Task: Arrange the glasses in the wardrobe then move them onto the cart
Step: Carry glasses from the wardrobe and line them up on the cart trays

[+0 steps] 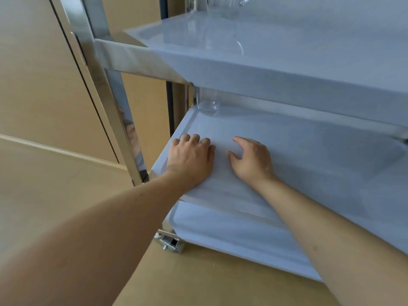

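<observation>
Glasses [207,102], clear, likely fragile and slippery, are seen at the cart's middle shelf [287,138] back corner; left hand [191,160] and right hand [251,160] are held loosely spread, empty; gripping round the body is advised.

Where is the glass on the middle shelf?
The glass stands in the far left corner of the cart's middle shelf, tucked under the top shelf, beyond the left hand.
</observation>
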